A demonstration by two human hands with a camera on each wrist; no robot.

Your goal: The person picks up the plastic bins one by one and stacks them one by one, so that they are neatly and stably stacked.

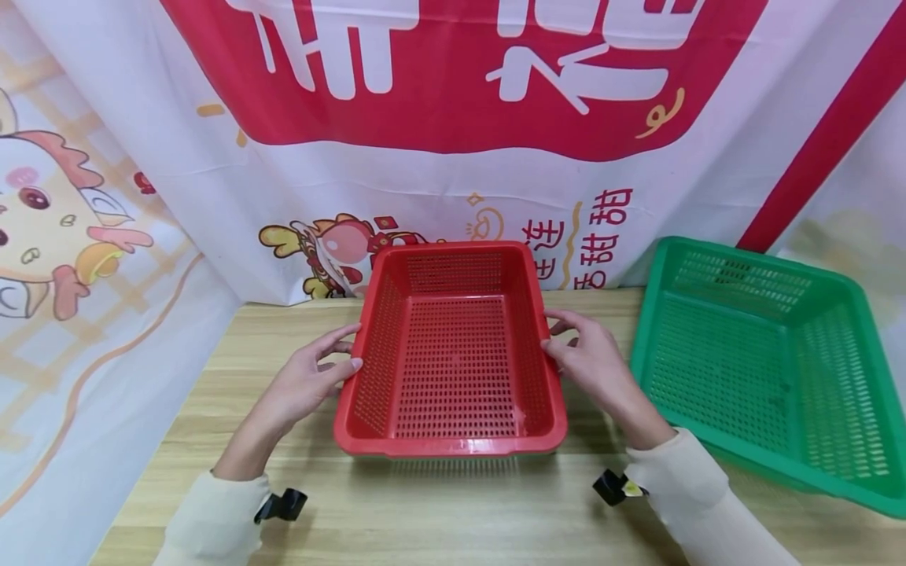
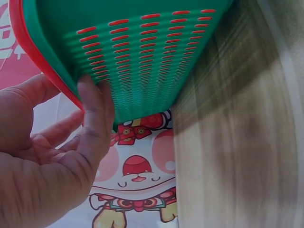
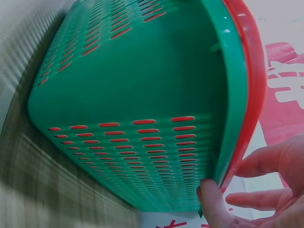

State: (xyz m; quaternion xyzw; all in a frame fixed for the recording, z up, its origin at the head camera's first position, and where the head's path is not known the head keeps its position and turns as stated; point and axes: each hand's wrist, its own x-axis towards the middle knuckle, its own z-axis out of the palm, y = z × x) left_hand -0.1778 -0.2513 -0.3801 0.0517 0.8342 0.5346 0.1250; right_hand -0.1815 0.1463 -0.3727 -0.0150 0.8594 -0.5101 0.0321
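Red basket (finely slotted); rectangular

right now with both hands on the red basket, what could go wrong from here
The red basket sits inside a green basket, so if the left hand or right hand loosens, the two might come apart and the outer one drop away.

The right sleeve is near the other green basket, so swinging that way could knock it.

We wear cream sleeves; at each cuff is one small black fitting, the right with yellow patch.
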